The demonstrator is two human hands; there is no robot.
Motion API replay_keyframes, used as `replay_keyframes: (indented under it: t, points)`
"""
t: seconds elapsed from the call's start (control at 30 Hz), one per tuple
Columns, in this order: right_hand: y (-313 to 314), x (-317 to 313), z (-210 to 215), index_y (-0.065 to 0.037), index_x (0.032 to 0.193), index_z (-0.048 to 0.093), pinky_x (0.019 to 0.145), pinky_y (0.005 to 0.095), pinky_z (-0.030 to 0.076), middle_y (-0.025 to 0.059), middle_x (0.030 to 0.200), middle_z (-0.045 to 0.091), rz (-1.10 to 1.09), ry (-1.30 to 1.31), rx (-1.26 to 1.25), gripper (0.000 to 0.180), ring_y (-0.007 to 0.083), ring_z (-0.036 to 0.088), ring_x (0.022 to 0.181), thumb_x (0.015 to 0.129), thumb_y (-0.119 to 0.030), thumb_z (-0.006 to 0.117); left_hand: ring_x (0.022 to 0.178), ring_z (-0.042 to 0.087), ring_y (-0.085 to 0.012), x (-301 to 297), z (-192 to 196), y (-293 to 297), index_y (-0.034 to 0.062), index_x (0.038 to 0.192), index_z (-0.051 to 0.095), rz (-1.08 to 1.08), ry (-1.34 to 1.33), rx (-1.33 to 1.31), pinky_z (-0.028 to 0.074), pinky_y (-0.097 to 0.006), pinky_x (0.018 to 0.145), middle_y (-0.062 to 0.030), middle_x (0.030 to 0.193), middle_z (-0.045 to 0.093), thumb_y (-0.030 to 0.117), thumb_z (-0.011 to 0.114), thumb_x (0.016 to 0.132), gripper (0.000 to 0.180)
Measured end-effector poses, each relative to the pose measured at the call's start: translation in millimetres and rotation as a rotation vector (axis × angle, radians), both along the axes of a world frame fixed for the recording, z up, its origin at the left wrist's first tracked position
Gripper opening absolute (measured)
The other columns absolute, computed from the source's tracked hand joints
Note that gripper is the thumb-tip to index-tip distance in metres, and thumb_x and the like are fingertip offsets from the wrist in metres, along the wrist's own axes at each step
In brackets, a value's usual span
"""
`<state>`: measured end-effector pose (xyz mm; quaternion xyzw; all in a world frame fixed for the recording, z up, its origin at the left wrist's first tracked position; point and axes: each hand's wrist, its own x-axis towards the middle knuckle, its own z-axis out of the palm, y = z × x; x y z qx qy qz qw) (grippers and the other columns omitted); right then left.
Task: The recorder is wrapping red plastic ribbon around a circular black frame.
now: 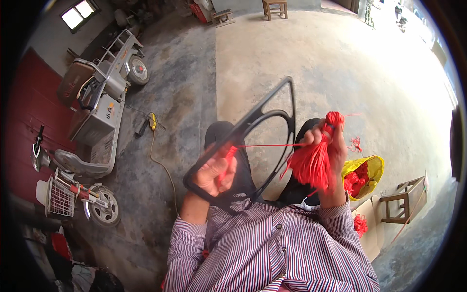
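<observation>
My right hand (335,146) is closed around the neck of a red tassel (311,168), whose loose strands hang down and to the left. From there a taut red cord (270,145) runs across to my left hand (214,175). That hand is closed on a red bundle of cord (228,155), partly hidden by the fingers. A black frame with a rounded opening (241,129) slants above my lap and passes in front of my left hand. It is blurred, and I cannot tell whether the left hand grips it.
At right stand a yellow bag (377,170) of red material and a wooden stool (404,199). Red cord (356,144) lies on the floor near the bag. A grey electric tricycle (99,121) is at left, with a yellow-ended cable (153,121) beside it. Another stool (275,9) stands far ahead.
</observation>
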<state>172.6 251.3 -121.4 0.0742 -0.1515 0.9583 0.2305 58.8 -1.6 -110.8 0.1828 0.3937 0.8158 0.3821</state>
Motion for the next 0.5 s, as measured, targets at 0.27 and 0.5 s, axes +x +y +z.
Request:
replay_keyframes:
  t: [0.27,0.5]
  points:
    - [-18,-9,5,-0.004,0.128,0.045,0.088,0.0393,0.050,0.0093,0.100,0.063,0.168,-0.341,0.206,0.036,0.0235,0.062,0.096,0.095,-0.015,0.054,0.046,0.047,-0.0136,-4,-7,10,0.0035,0.124,0.053,0.017,-0.045,0.059,0.033,-0.024,0.031,-0.0143,0.078,0.057,0.016,0.063,0.091,0.037]
    - [-45,-12,45,-0.002,0.120,0.055,0.076,0.0311,0.052,0.0090,0.087,0.068,0.022,-0.283,1.472,0.045,0.0142,0.066,0.082,0.081,-0.014,0.075,0.072,0.065,-0.0224,10,1,23,-0.0015,0.130,0.044,-0.001,-0.317,0.112,0.051,-0.027,0.050,-0.0191,0.101,0.064,0.062,0.050,0.088,0.076]
